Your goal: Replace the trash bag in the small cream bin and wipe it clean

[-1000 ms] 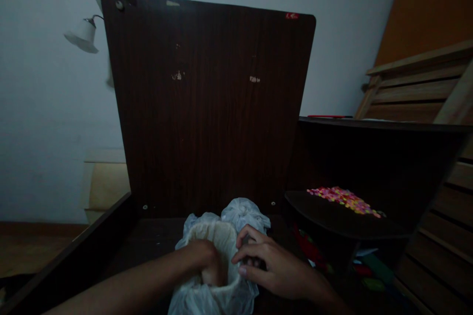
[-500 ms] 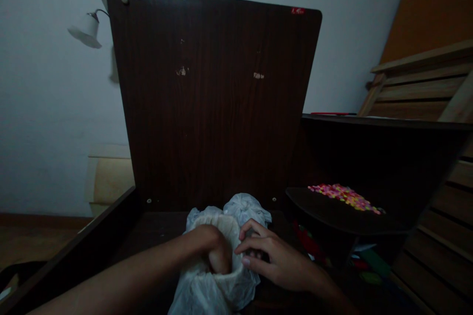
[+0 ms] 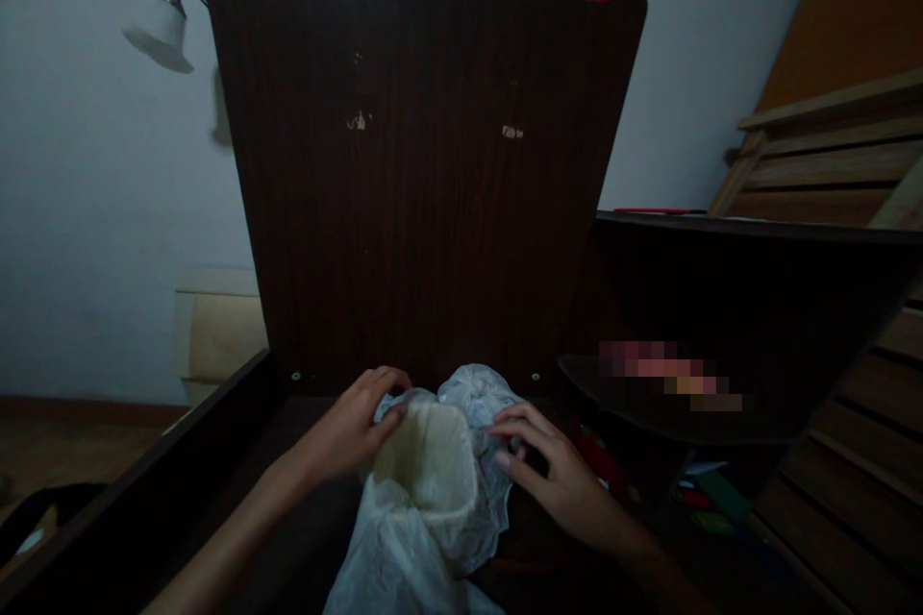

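Observation:
A container with a rounded square mouth (image 3: 425, 509) stands in front of me, lined with a thin whitish plastic bag (image 3: 404, 557) that hangs loosely over its rim. My left hand (image 3: 367, 413) rests at the far left of the rim, thumb and fingers apart against the bag. On the right, my right hand (image 3: 540, 461) hovers beside the bag with its fingers curved and spread; whether its fingertips touch the plastic is unclear. Behind the container sits a bunched white plastic bag (image 3: 476, 389).
A tall dark wooden panel (image 3: 433, 173) rises behind the container. To the right is a dark corner shelf (image 3: 649, 428) with a pixelated pinkish patch on it and coloured items beneath. A low dark side board (image 3: 180, 442) runs along the left. A wall lamp (image 3: 162, 34) hangs upper left.
My left hand has come up out of the container and moved to the far left of its rim. My right hand has shifted slightly right, away from the rim. The view has tilted a little.

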`<state>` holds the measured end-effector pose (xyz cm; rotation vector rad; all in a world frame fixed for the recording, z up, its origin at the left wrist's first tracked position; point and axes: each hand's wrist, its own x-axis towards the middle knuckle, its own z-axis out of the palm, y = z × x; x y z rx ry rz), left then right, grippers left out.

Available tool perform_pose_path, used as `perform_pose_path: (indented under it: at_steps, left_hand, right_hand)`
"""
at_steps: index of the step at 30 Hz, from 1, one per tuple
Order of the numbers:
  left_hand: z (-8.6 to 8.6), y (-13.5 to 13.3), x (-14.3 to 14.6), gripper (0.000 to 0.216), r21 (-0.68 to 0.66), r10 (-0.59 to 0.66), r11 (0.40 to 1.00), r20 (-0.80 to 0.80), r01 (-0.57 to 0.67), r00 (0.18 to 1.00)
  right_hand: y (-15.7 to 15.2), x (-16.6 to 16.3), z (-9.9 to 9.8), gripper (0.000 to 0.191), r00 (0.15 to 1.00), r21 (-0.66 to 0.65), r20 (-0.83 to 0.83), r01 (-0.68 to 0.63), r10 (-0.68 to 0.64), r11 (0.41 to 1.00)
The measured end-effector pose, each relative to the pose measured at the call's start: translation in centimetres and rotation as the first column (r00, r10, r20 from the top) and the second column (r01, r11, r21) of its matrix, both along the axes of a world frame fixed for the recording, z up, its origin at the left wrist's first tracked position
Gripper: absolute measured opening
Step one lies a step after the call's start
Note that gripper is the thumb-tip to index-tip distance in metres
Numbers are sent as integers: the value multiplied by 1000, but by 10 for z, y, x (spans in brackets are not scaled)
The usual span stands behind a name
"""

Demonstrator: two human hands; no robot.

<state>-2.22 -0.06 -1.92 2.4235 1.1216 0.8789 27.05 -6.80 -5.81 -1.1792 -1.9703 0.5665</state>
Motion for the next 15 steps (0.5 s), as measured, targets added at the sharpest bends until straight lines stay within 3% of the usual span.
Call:
perform_pose_path:
  at_steps: [2, 6, 15]
  left_hand:
    - [-10, 11, -1, 28, -79, 79, 994, 70, -73, 994]
    - [-19, 19, 1, 26, -214, 77, 975, 101, -54, 992]
    - [-22, 14, 6, 22, -179, 112, 980, 162, -83, 980]
  right_hand:
    - [12, -12, 9, 24, 998, 66, -54, 21, -17, 998]
    - [41, -34, 23, 19, 1000, 139, -16, -6, 8, 990]
    - [86, -64, 10, 11, 988, 126, 155, -9, -11, 992]
